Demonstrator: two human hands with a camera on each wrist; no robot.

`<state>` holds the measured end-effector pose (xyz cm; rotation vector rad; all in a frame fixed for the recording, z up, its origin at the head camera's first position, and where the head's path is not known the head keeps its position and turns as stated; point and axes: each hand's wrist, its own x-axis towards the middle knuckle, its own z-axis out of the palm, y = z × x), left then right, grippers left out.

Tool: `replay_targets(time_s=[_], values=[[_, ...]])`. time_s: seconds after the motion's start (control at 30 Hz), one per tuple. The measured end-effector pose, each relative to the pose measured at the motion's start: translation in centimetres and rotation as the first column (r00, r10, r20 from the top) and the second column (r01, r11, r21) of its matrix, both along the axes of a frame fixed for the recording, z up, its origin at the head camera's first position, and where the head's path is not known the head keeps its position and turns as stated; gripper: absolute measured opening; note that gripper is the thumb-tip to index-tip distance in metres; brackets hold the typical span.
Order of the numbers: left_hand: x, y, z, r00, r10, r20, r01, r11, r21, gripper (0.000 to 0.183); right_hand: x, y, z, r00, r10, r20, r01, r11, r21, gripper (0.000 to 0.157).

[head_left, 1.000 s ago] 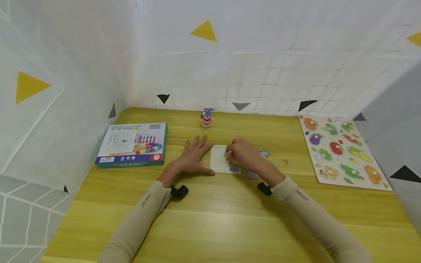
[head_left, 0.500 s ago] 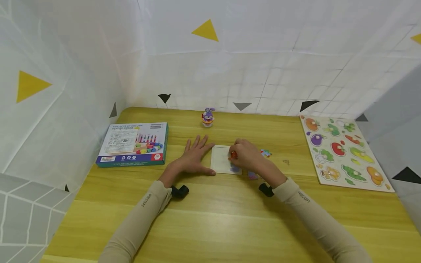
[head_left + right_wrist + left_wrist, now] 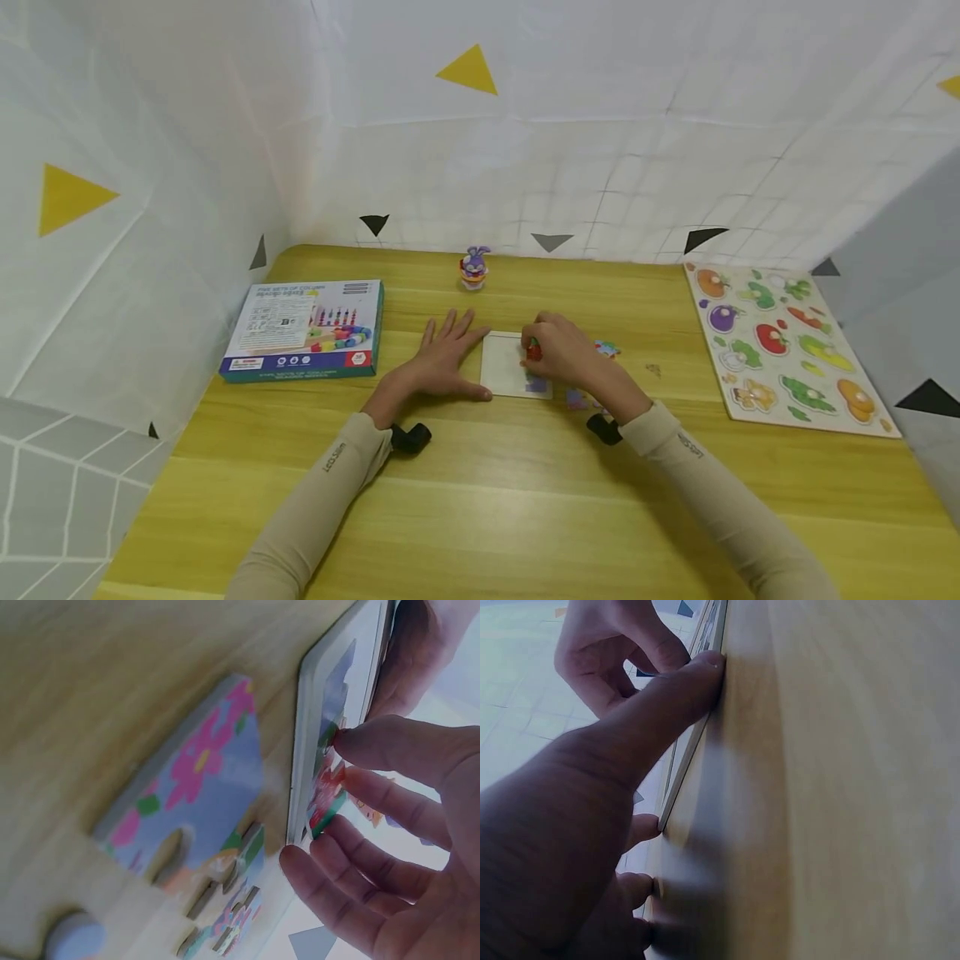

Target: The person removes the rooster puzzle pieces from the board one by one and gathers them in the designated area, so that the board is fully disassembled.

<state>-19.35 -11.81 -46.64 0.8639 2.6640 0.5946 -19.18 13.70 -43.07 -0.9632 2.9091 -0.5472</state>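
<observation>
1. Tray, shallow and pale [image 3: 501, 362]: flat on the wooden counter [image 3: 480, 517], in front of the person, between the two hands.
2. Left hand [image 3: 441, 364]: fingers spread and relaxed, gripping nothing; thumb and index fingertip touch the tray's left side.
3. Right hand [image 3: 562, 350]: thumb and forefinger pinch the red puzzle piece, remaining fingers loosely bent.
4. Red puzzle piece [image 3: 533, 350]: with green parts, at the tray's right side; whether fully seated, I cannot tell.
5. Purple patch [image 3: 536, 383]: in the tray's near right corner, below the red piece.
6. Loose pieces: one multicoloured [image 3: 607, 349], partly behind the right hand; purple-and-pink ones [image 3: 577, 400] just beside the tray's near right corner.
7. Rabbit figurine, purple [image 3: 473, 268]: upright, beyond the tray.
8. Boxed bead set [image 3: 300, 329]: lying flat, left of the left hand.
9. Vegetable puzzle board [image 3: 746, 321]: flat at far right, well apart from the tray.
</observation>
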Motion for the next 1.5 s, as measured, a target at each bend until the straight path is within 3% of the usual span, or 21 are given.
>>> replay_targets(time_s=[0.27,0.53,1.17,1.5], values=[[0.0,0.1,-0.1,1.0,-0.004,0.002,0.004,1.0,-0.003,0.113,0.4,0.3,0.1,0.999,-0.019,-0.03,0.019,1.0,-0.003,0.025],[0.1,0.1,0.2,1.0,0.012,0.018,-0.012,1.0,0.002,0.113,0.3,0.4,-0.1,0.998,-0.039,-0.041,0.039,0.999,0.002,0.044],[0.2,0.0,0.1,1.0,0.014,0.008,-0.014,1.0,0.015,0.112,0.2,0.5,0.2,0.999,-0.031,-0.041,0.032,0.999,0.022,0.041],[0.2,0.0,0.3,1.0,0.01,0.003,-0.01,1.0,0.013,0.111,1.3,0.9,1.2,0.998,-0.008,-0.069,0.009,1.0,0.02,0.04]])
